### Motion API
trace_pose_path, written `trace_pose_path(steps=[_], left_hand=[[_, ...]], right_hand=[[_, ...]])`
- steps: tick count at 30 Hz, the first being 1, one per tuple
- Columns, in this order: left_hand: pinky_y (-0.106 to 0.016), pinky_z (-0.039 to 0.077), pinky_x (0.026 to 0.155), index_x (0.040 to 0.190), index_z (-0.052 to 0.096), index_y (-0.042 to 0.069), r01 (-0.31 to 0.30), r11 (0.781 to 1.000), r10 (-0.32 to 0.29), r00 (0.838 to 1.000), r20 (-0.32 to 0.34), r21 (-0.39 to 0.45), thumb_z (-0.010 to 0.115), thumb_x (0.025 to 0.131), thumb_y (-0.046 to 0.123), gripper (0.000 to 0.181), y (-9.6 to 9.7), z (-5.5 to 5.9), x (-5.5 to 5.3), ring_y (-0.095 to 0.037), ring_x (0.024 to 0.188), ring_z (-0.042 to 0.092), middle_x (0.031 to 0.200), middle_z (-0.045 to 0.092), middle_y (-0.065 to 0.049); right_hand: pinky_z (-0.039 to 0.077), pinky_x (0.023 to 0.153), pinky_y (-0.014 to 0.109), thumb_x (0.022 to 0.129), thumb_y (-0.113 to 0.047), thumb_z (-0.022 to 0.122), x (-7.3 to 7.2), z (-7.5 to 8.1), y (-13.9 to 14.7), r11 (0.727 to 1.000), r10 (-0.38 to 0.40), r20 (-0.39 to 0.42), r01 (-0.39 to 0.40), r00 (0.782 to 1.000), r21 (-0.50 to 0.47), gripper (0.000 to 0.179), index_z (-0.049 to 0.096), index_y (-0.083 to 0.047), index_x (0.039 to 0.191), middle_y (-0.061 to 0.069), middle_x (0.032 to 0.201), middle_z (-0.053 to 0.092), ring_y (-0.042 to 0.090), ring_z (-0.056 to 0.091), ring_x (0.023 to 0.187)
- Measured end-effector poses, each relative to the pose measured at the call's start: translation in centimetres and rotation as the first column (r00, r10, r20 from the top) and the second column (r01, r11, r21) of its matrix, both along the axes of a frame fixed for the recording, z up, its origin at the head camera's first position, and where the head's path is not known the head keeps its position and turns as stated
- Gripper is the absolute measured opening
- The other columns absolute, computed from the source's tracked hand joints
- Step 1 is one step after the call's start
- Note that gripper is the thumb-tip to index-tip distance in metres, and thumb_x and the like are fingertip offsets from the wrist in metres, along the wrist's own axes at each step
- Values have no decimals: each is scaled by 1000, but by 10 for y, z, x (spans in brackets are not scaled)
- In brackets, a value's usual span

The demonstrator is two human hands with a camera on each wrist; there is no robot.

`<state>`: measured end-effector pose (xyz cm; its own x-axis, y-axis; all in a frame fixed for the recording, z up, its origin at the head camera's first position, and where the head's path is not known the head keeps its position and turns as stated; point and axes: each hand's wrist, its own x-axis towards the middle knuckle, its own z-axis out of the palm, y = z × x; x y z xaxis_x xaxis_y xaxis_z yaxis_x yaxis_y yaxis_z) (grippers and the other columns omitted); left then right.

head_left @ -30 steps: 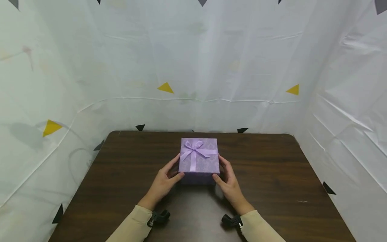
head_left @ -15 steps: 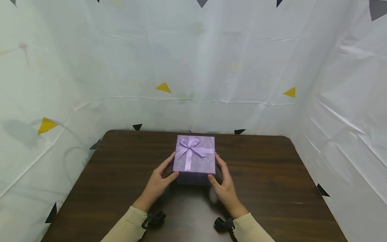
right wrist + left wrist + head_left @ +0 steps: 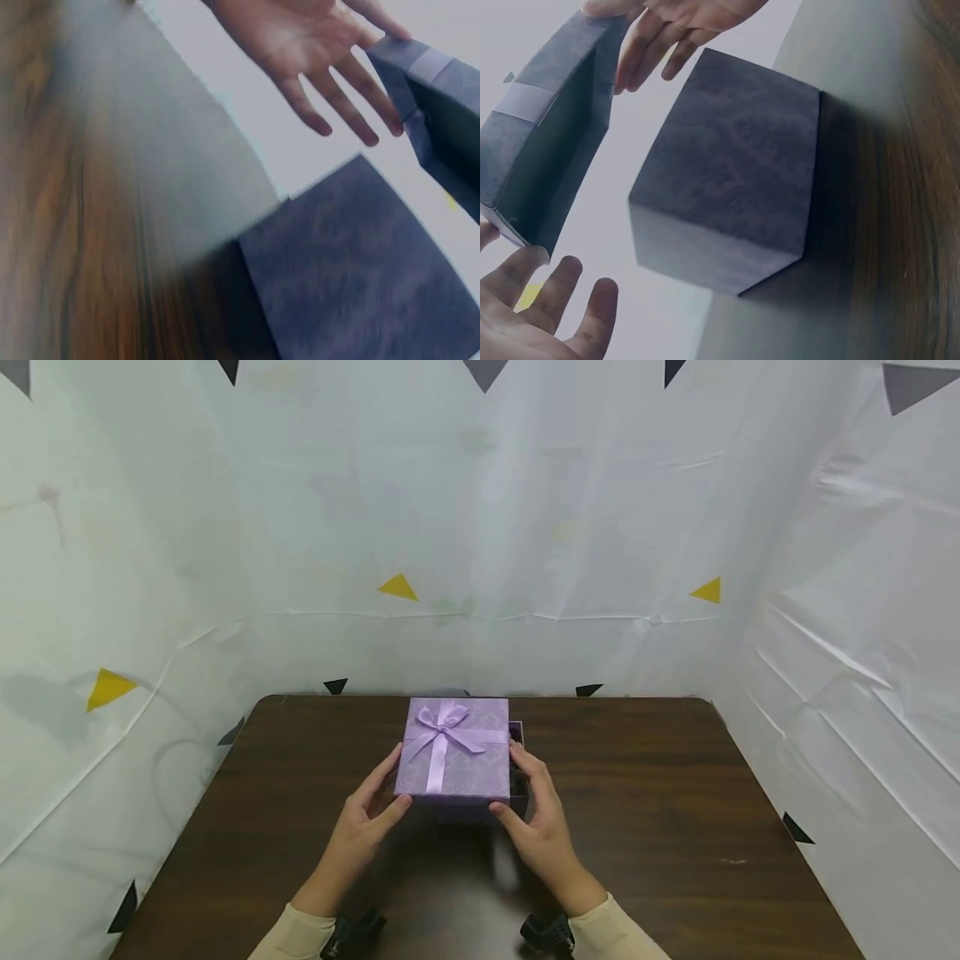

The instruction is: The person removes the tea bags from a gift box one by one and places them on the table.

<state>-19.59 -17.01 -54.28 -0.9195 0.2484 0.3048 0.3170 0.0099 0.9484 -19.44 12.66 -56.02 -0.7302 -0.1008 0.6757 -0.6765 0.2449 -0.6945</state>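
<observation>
A purple square gift box lid point(image 3: 453, 768) with a lilac ribbon bow point(image 3: 442, 727) is raised off its box point(image 3: 727, 157). My left hand point(image 3: 352, 835) holds the lid's left side, thumb at the front edge. My right hand point(image 3: 546, 831) grips the opposite side the same way. In the left wrist view the lid point(image 3: 525, 112) hangs tilted, hollow inside showing, apart from the box. The box stands on the table; its open right edge shows past the lid in the head view, with something dark inside, too small to tell.
A dark brown wooden table point(image 3: 660, 827) lies under everything. White sheeting point(image 3: 585, 527) with yellow and dark triangles surrounds its back and sides. Dark wrist devices point(image 3: 547, 935) sit at both sleeve cuffs.
The lid has come up off the box and shifted left, held in both hands, uncovering the box's right edge. The view itself has shifted slightly.
</observation>
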Motion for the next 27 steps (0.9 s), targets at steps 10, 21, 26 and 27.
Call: trace_pose_path(steps=[10,21,26,27], left_hand=[[-14,41,118,172,36,29,-70,997,71,997,15,-26,60,112,9,67,-35,15,7,-3,157,42,179,33,-5],[-11,39,118,171,38,28,-162,986,163,986,46,-30,56,115,17,60,-65,23,4,-7,160,39,179,33,-3],[-11,39,118,171,38,25,-181,983,181,982,63,7,56,115,16,60,-79,24,3,-9,160,40,180,33,-4],[-10,39,118,171,39,25,-190,982,189,979,72,5,56,115,17,59,-83,24,3,-9,160,40,180,33,-4]], right_hand=[[53,116,41,90,0,87,-3,18,-39,995,80,66,-76,995,-62,86,46,-10,164,12,168,46,28,52,149],[54,114,52,92,-6,88,-20,27,-80,990,100,119,-87,988,-108,77,53,-14,160,7,161,53,30,53,147],[55,112,53,94,-10,87,-21,27,-97,988,106,155,-86,982,-129,73,55,-13,159,6,158,57,27,57,143],[56,112,49,95,-11,86,-22,28,-101,986,115,167,-92,979,-138,72,55,-13,160,6,157,58,26,59,141]])
